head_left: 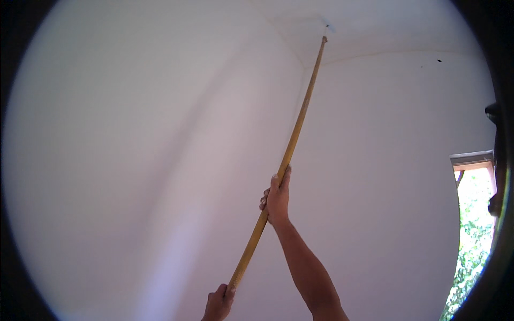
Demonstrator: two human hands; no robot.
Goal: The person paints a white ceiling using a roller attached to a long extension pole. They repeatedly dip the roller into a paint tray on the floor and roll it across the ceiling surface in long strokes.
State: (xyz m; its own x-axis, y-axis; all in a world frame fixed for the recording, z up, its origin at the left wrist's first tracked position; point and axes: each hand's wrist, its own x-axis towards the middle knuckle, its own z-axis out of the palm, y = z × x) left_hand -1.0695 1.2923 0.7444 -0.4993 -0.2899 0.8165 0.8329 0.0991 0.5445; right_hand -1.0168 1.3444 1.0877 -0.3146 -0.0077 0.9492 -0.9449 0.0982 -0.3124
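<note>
A long yellow wooden pole (302, 115) slants up toward a pale ceiling (385, 27). At its top is a small light-coloured head (326, 27) against the ceiling, too small to make out clearly. My right hand (276, 195) is closed round the pole at mid-height, arm raised from the lower right. Lower down, near the bottom edge, my left hand (219, 301) also grips the pole, fingers wrapped round it.
Plain white walls (118, 134) meet in a corner behind the pole, with a long shadow on the left one. At the right is a bright window (471, 224) with greenery outside; a dark object (492, 160) stands at the rim of the view.
</note>
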